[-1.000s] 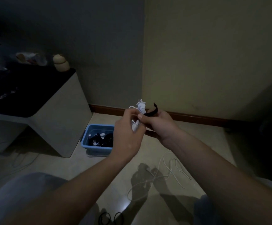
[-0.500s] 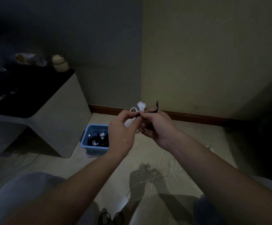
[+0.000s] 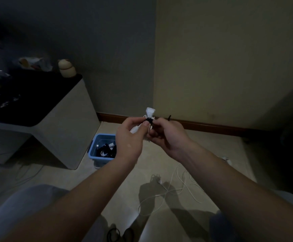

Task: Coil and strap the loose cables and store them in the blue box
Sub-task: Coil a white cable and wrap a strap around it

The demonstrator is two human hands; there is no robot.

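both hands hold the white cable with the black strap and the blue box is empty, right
No, the blue box is not empty: the head view shows cables inside it. The left hand and right hand do hold the white cable with its black strap.

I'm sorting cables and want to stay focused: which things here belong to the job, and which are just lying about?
Job: bundled white cable in left hand; black strap round it, pinched by right hand; blue box; loose cable on the floor.
Lying about: beige jar and crumpled wrapper on the dark-topped cabinet.
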